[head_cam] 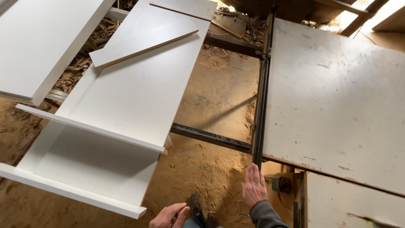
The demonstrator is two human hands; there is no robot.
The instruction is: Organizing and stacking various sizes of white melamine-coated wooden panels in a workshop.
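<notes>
While you stand on the sawdust floor (211, 169), the white shelf unit (126, 97) lies tilted at your left, a loose white strip (143, 42) resting across its upper part. Your left hand (169, 215) hangs loosely curled and grasps nothing, just below the unit's near corner. Your right hand (254, 185) is flat, fingers extended, beside the near end of the black metal rail (260, 101) edging the worn white table (337, 101).

Sawdust floor (211, 169), wood scraps (84, 59) and a dark shoe (195, 204) lie below.
</notes>
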